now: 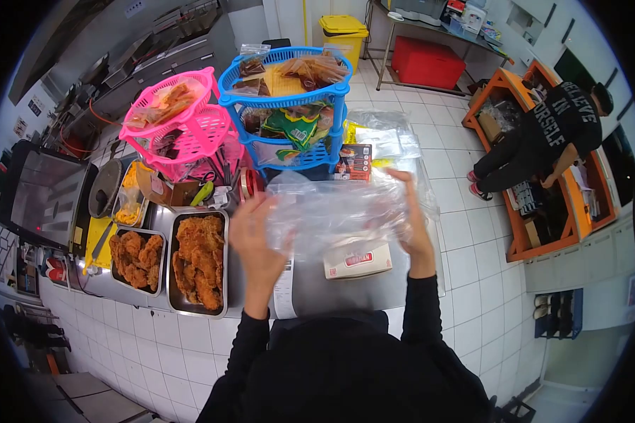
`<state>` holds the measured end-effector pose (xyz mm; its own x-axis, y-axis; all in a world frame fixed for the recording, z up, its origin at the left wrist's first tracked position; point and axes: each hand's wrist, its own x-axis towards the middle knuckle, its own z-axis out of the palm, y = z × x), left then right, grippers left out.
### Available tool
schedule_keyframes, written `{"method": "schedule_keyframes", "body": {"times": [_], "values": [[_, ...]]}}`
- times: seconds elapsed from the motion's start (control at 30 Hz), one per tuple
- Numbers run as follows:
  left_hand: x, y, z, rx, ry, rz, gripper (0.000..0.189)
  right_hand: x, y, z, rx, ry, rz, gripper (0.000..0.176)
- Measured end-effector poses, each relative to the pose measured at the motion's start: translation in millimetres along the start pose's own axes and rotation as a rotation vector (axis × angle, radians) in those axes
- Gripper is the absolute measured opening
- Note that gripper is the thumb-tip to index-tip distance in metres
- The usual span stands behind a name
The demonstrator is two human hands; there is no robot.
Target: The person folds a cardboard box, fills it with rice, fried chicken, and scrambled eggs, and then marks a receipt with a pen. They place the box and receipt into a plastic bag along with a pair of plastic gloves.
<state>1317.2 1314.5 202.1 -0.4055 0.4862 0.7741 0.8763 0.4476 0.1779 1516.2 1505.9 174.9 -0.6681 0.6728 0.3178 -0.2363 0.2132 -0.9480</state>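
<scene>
The metal table (324,299) is the broadest thing at hand, and its bare near edge would give the bag a safe place to come down, level and free of snags. The pink rack (212,128) and the blue rack (250,101) stand beyond, to the left; the person would do well to keep loose film off their rims. The two metal trays of fried chicken (203,243), to the left, call for the same care, since grease would make the film slip.

The clear plastic bag (331,211) spans the space between the hands, above the table and partly over the white box (360,261). Even tension and slow wrists should smooth it without a tear. The left hand (255,240) is at its left end, blurred; whether the fingertips pinch cannot be told. The right hand (420,236) is at its right end, index finger reaching along the film; its grip cannot be told either.

Counted, larger to smaller: one metal table, one co-worker (561,127) at the far right, one blue rack, one pink rack, one yellow bin (343,32), two chicken trays, one white box. The bag's layers are too blurred to count.
</scene>
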Motion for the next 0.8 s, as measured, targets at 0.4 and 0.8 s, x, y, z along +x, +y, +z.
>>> {"method": "schedule_keyframes", "body": {"times": [0.4, 0.8], "values": [[14.3, -44.5, -7.9, -1.144, -0.706, -0.777, 0.038, -84.6, 97.2, 34.0, -1.193, -0.631, 0.061, 0.118], [-106.4, -85.5, 95.3, -0.362, -0.576, -0.054, 0.046, -149.9, 80.1, 7.2, -1.245, 0.245, 0.46, 0.092]]}}
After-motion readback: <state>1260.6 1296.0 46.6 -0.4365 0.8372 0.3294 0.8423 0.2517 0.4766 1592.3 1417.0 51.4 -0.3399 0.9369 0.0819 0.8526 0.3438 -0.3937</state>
